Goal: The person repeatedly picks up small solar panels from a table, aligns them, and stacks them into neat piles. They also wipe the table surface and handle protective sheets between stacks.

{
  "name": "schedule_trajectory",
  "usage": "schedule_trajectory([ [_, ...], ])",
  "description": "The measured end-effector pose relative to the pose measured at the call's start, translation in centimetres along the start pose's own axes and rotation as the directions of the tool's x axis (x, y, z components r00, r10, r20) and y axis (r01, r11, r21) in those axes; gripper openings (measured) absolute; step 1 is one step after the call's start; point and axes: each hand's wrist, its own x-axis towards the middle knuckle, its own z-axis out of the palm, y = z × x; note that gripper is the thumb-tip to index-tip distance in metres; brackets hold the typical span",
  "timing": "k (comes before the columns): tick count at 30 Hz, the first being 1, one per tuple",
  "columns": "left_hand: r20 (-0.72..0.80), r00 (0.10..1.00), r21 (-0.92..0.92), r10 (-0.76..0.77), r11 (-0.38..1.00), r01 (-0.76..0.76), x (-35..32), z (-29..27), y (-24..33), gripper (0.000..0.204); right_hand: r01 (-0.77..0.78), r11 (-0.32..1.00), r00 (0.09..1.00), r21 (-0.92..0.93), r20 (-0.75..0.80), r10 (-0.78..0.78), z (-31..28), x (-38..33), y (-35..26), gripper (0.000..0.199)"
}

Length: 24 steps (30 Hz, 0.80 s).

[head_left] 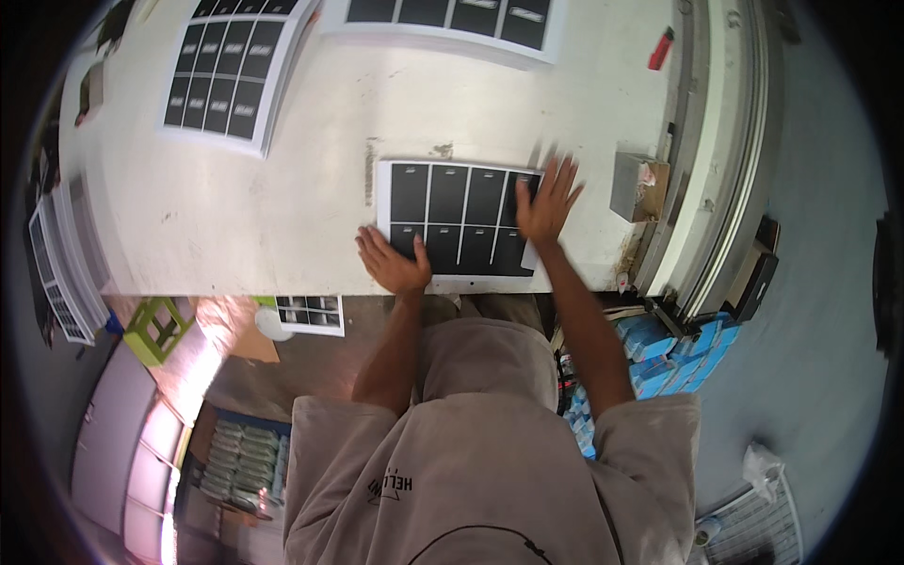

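Note:
A stack of white sheets printed with black panels (455, 225) lies on the white table, close to its front edge. At the stack's lower left side rests my left hand (395, 264), fingers stretched out and thumb over the printed face. My right hand (546, 207) is at the right side, its fingers spread past the upper right corner and its thumb over a black panel. Neither hand grips anything. How thick the stack is, I cannot tell from here.
Two more printed stacks lie farther back, one at the left (218, 80) and one in the middle (447, 24). A red utility knife or lighter-like object (662, 49) and a small open box (640, 187) are on the right, beside a metal rail (720, 160). Blue packages (673, 353) are piled below.

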Motion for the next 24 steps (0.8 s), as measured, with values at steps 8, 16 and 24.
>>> schedule_trajectory([
  [8, -0.004, 0.996, 0.001, 0.086, 0.996, -0.086, -0.9, 2.3, -1.6, 0.081, 0.007, 1.000, 0.997, 0.012, 0.072, -0.008, 1.6, -12.7, -0.9, 0.075],
  [16, 0.118, 0.993, 0.135, 0.026, 0.990, -0.042, -5.2, 4.2, 4.4, 0.082, 0.013, 0.999, 0.999, 0.050, 0.035, -0.015, 1.0, -13.0, -0.8, 0.076],
  [24, 0.032, 0.999, 0.072, 0.033, 0.997, -0.035, -7.4, 5.2, 8.6, 0.092, 0.043, 0.997, 0.999, 0.059, -0.011, -0.042, 1.9, -11.3, -0.2, 0.071],
])
